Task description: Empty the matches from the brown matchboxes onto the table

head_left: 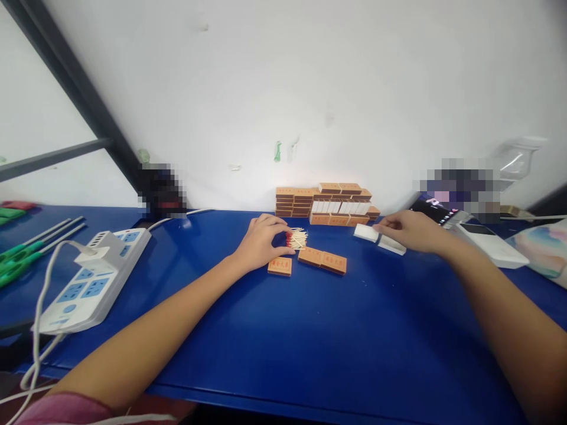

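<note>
My left hand curves beside a small pile of loose matches. Its thumb and fingers are apart, next to the red match heads, and it grips nothing that I can see. Just in front lie a closed orange matchbox and two more, placed end to end: one matchbox and another matchbox. Over on the right, my right hand has its fingertips pinched at the edge of a white matchbox tray. A second white tray lies under that hand.
Stacked matchboxes stand against the white wall, with white trays among them. At left are a power strip with cables and green-handled tools. A white device and a phone lie at right on the blue table.
</note>
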Tool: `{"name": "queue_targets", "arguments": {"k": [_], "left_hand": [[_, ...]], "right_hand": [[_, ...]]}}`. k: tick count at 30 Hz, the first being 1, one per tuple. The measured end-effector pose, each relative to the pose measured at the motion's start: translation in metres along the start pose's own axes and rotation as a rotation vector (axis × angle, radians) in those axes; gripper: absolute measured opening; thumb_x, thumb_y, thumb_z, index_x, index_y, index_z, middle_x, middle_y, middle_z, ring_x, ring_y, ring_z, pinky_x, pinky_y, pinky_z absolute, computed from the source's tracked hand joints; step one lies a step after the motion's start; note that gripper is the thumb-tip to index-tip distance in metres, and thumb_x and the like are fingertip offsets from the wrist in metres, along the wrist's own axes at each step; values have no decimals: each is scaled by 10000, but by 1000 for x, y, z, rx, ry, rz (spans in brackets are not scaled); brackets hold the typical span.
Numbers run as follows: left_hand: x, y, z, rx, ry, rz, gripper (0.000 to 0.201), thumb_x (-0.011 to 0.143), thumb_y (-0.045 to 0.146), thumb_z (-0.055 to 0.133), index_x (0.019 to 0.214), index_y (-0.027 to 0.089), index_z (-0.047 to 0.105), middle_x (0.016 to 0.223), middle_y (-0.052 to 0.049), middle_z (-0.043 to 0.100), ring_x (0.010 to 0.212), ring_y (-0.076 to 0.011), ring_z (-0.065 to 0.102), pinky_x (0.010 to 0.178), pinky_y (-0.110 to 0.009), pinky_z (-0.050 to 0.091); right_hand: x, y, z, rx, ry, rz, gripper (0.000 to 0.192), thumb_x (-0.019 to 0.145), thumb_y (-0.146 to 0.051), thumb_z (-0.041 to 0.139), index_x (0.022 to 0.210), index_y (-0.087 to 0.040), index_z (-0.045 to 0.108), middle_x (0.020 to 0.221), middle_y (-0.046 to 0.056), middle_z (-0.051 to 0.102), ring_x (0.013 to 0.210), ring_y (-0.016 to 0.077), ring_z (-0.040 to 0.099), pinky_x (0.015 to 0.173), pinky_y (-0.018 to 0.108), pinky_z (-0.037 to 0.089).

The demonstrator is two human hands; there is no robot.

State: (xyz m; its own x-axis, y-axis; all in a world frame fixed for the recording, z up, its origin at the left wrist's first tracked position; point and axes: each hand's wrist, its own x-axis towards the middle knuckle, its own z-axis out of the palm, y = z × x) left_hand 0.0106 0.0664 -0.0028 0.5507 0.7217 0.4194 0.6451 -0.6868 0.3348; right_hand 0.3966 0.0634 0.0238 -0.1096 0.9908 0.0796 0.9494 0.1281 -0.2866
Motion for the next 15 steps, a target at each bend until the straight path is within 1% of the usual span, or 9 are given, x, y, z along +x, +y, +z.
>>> {"name": "queue_targets", "arguments": {"k": [3, 6, 8, 11, 13, 15], "left_hand": [[1, 1, 0, -1, 10, -3, 447, 819, 439, 871, 1200, 259, 723, 1281, -52, 707, 1262, -284, 567, 1064, -467, 407], [2, 2, 0, 5, 13, 0, 461, 829, 431, 865, 1229, 263, 707, 1272, -56, 710, 1252, -289, 575, 1046, -465, 415], [3, 1, 1, 9, 19, 7, 474, 819, 436, 872, 1227, 262, 705, 1265, -56, 714, 1249, -292, 577, 1047, -467, 417], [4, -1, 2, 10, 30, 14, 487, 815, 449, 872, 1228, 255, 703, 1268, -62, 714, 1253, -293, 578, 1054, -468, 419], [5, -3, 2, 15, 38, 14, 489, 820, 450, 868, 1236, 256, 702, 1269, -66, 713, 1256, -295, 580, 1058, -470, 419], [6, -4, 2, 19, 48, 15, 481, 826, 442, 864, 1240, 258, 702, 1261, -66, 713, 1250, -293, 583, 1059, -469, 420]], "right_hand": [[1, 1, 0, -24, 38, -12, 317, 912, -410, 588, 703, -194, 688, 621, 73, 676, 570, 210, 584, 570, 346, 397], [2, -4, 1, -47, 86, -24, 281, 901, -407, 609, 753, -191, 713, 666, 90, 701, 588, 222, 598, 562, 345, 391], [1, -13, 2, -58, 138, -53, 306, 911, -441, 609, 743, -201, 697, 652, 77, 688, 570, 214, 584, 548, 336, 377], [-5, -38, 6, -2, 202, -198, 362, 945, -503, 586, 774, -209, 711, 620, 41, 661, 548, 192, 574, 536, 312, 383], [-11, -60, 10, 82, 144, -311, 384, 960, -544, 584, 837, -216, 743, 651, 33, 678, 577, 188, 601, 544, 304, 420], [-18, -80, 13, 145, 55, -376, 398, 938, -597, 619, 893, -226, 758, 715, 35, 706, 619, 189, 631, 562, 304, 463]]}}
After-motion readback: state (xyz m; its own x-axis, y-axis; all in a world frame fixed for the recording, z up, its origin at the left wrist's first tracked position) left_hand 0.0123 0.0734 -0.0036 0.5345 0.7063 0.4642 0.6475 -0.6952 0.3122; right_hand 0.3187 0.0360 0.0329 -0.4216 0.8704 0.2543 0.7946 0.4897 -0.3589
